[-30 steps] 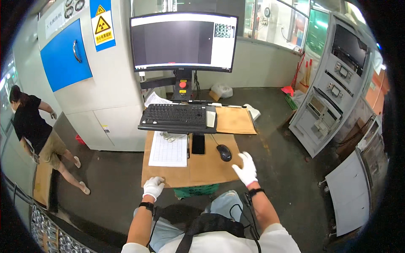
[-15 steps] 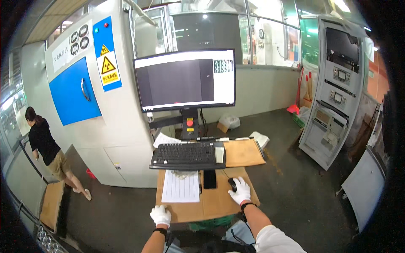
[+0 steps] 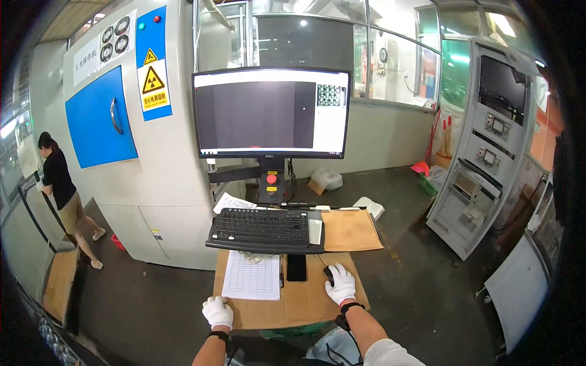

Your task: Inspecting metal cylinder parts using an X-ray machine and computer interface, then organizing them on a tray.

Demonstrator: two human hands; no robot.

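Head view: two gloved hands at a small work table under a monitor.

The right hand lies curled over the black mouse, grasping it, at 5 o'clock of the keyboard. The left hand is loosely clenched, resting on the brown table at 7 o'clock of the ruled paper sheet. A black phone lies between sheet and mouse. The monitor stands at 12 o'clock.
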